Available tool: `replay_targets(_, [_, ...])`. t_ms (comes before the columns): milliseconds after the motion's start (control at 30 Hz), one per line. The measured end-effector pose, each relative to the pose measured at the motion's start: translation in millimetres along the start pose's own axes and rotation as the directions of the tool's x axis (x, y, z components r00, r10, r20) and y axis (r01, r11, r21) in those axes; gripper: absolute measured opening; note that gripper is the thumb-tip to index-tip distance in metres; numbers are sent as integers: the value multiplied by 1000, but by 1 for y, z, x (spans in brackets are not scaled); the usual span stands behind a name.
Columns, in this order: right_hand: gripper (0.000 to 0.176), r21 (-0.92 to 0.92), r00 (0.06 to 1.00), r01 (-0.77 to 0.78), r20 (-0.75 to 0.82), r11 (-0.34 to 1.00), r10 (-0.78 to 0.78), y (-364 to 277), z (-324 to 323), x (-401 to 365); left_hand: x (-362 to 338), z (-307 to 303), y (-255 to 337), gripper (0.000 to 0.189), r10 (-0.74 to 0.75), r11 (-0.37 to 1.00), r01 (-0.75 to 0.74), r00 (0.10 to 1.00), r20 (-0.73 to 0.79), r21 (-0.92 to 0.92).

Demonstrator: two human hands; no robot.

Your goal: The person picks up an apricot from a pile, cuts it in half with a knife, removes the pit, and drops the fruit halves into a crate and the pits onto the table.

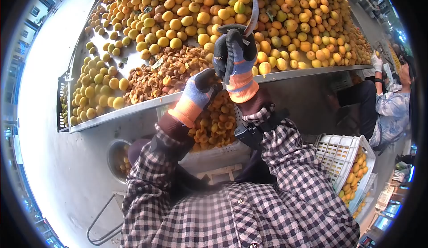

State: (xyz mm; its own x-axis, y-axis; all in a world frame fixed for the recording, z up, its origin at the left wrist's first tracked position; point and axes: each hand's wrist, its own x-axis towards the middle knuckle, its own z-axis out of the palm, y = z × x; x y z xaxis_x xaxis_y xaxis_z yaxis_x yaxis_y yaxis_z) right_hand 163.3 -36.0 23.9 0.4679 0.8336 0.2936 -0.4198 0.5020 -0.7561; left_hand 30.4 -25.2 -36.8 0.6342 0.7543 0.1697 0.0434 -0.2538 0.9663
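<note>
Both my hands wear gloves, dark at the fingers and blue and orange towards the cuff. My right hand (236, 56) is closed around a small knife (253, 16) whose curved blade points up. Just left of it and lower, my left hand (203, 87) has its fingers curled together; whatever it may hold is hidden. Beyond them a metal table (165, 100) bears a big heap of yellow-orange fruit (203, 17) and a pile of brown pits or scraps (174, 65). Below my hands, a crate (218, 152) holds opened fruit halves (214, 123).
A metal bowl (110, 161) with some fruit stands at the lower left. At the right is a tilted white crate (334, 156) of yellow fruit. Another person (392, 110) with a white glove sits by the table's right end. A bent metal frame (96, 221) is at the lower left.
</note>
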Motion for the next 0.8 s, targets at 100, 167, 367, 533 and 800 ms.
replay_targets(100, [28,159,996,-82,-14,984,85,5,-5,5,-4,-2,14,39,-155,981,156,988,-17,111])
replay_targets(167, [28,154,991,-83,-87,985,97,6,-8,5,-1,-3,11,36,-139,978,140,990,-14,156])
replay_targets(367, [23,102,999,41,8,994,-42,-4,-1,6,5,-11,7,31,-64,990,63,998,5,127])
replay_targets(533, [16,-11,997,13,76,1000,-13,-6,6,-4,5,-11,4,35,-15,990,9,999,37,144])
replay_targets(800, [18,-123,980,-47,188,991,70,6,2,-6,3,-9,-3,29,-167,985,165,984,57,41])
